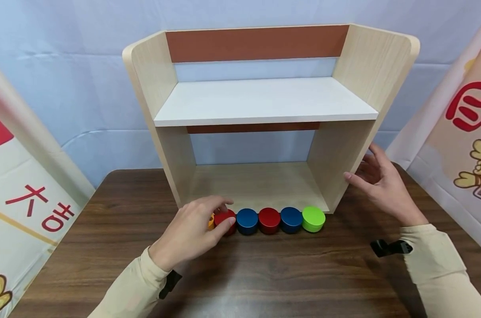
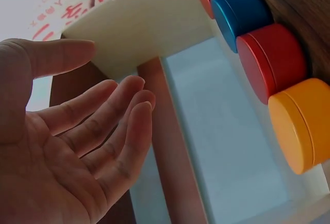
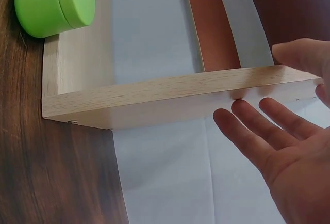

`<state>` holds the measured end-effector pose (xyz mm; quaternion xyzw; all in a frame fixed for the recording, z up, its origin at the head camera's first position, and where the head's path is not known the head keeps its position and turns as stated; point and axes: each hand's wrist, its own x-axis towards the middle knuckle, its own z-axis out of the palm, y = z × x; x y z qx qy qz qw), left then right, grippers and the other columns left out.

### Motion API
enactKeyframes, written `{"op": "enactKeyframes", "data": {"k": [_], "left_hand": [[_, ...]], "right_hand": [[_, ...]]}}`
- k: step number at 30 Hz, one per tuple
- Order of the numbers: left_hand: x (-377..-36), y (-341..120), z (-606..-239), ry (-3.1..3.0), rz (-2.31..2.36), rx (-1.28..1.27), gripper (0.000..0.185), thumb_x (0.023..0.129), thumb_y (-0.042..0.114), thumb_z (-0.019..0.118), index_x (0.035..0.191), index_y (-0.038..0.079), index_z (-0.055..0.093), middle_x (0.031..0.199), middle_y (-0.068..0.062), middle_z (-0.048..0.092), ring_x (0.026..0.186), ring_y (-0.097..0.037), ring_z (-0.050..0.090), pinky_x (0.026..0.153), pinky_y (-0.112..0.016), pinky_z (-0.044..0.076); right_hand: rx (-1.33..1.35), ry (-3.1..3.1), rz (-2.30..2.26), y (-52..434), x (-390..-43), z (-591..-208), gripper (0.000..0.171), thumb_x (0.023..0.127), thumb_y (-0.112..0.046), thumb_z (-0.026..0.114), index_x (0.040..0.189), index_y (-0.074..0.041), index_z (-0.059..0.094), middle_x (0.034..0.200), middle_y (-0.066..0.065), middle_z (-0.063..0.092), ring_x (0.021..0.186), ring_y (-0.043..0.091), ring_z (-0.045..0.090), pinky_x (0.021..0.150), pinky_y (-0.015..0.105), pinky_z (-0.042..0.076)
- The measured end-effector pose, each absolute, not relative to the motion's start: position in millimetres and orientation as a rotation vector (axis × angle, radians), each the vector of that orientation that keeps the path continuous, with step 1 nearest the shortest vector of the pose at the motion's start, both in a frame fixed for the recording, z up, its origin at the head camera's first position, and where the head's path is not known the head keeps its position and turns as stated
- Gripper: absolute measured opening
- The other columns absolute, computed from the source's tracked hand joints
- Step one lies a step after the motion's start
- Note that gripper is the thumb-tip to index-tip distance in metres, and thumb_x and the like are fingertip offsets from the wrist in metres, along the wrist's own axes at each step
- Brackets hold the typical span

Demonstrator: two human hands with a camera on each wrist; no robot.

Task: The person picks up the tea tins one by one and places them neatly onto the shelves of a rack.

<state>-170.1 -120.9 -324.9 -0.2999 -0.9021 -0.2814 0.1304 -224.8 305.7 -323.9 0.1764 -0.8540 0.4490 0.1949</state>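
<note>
My left hand (image 1: 194,225) hovers over the left end of a row of round lidded tins, its fingers loosely bent and nothing between them. In the left wrist view the orange tin (image 2: 304,126) is the end one; the head view shows only a sliver of it behind the hand. Beside it stand a red tin (image 1: 223,215), a blue tin (image 1: 247,221), another red tin (image 1: 269,221), another blue tin (image 1: 291,220) and a green tin (image 1: 313,219). My right hand (image 1: 389,192) is at the right side panel (image 3: 170,92) of a small shelf, thumb near its front edge, relaxed fingers outside.
The two-level wooden shelf (image 1: 264,118) stands on the dark wooden table (image 1: 272,274), with the tins lined along its front base edge. Its upper board is white. A pale blue cloth (image 1: 81,70) hangs behind, and printed cloths flank both sides.
</note>
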Motion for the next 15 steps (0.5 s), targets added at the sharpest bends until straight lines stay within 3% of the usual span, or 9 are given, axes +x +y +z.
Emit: {"op": "enactKeyframes", "data": {"k": [8, 15], "left_hand": [[-167.3, -118.9, -323.6, -2.622, -0.831, -0.879, 0.031, 0.092, 0.025, 0.075, 0.121, 0.016, 0.070, 0.103, 0.007, 0.070, 0.083, -0.004, 0.060, 0.068, -0.028, 0.051], [-167.0, -120.3, -323.2, -2.625, -0.834, -0.889, 0.031, 0.093, 0.024, 0.075, 0.122, 0.015, 0.070, 0.103, 0.007, 0.070, 0.079, -0.004, 0.058, 0.065, -0.026, 0.050]], "right_hand": [[0.524, -2.330, 1.227, 302.0, -223.3, -325.2, 0.098, 0.085, 0.016, 0.071, 0.162, -0.025, 0.026, 0.132, 0.007, 0.056, 0.108, -0.004, 0.061, 0.081, 0.012, 0.052], [0.551, -2.282, 1.109, 297.7, -221.8, -325.6, 0.111, 0.081, 0.021, 0.071, 0.164, -0.026, 0.015, 0.127, 0.029, 0.059, 0.104, -0.009, 0.061, 0.076, 0.010, 0.051]]}}
